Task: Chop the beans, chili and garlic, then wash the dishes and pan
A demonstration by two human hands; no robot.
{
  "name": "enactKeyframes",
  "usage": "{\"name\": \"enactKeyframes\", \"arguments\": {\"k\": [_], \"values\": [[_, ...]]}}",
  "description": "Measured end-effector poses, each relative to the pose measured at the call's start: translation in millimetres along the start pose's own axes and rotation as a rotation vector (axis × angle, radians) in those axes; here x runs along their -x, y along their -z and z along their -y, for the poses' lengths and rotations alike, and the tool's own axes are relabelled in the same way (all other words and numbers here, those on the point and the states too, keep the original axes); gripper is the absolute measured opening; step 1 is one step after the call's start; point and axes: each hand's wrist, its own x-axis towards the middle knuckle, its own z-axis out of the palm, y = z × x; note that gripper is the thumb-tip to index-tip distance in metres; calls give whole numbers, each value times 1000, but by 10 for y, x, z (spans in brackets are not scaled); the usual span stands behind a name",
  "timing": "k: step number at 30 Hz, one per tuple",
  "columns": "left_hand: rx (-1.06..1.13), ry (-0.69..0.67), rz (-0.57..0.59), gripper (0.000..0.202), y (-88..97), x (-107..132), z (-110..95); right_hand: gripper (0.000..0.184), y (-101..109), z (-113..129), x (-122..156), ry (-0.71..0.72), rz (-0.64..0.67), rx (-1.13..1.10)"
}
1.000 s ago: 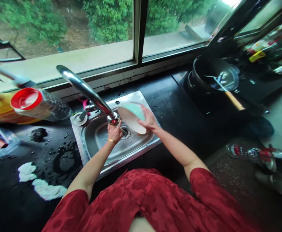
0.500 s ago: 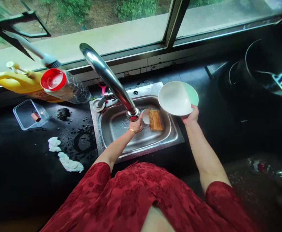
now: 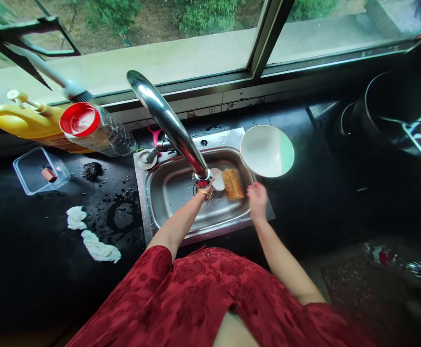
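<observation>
My left hand is low in the steel sink, mostly hidden behind the tap's spout. It is beside a small white round dish, its fingers out of sight, so I cannot tell whether it grips the dish. Right of the dish lies a brown, rough-looking block, perhaps a sponge or loofah. My right hand, slightly blurred, is over the sink's right rim with loosely bent fingers and nothing visible in it. Beyond it a white bowl with a pale green section rests at the sink's right back edge.
A chrome tap arches over the sink. To the left are a red-lidded jar, a yellow jug, a clear plastic box, a dark scouring pad and crumpled white cloths. A dark pot is at right.
My right hand has let go of the bowl and moved left and toward me, to the sink's right rim. The bowl now rests by the sink. My left hand stays under the tap.
</observation>
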Motion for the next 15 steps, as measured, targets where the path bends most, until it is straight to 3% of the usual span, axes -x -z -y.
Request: {"name": "enactKeyframes", "arguments": {"k": [1, 3, 6, 8, 10, 15], "values": [[-11, 57, 0, 49, 42, 34, 10, 56, -162, -87, 109, 35, 152, 194], [-42, 167, 13, 47, 124, 113, 11, 67, -478, -199, 183, 60, 312, 606], [-158, 279, 58, 50, 219, 233, -38, 63, -767, -218, -16, 80, 325, 992], [-248, 320, 77, 55, 281, 289, -83, 51, -804, -179, -206, 48, 344, 1000], [-303, 327, 71, 58, 349, 323, -122, 44, -782, -137, -312, -11, 386, 863], [-293, 223, 57, 56, 464, 440, -236, 32, -863, -154, -73, 46, 564, 434]]}}
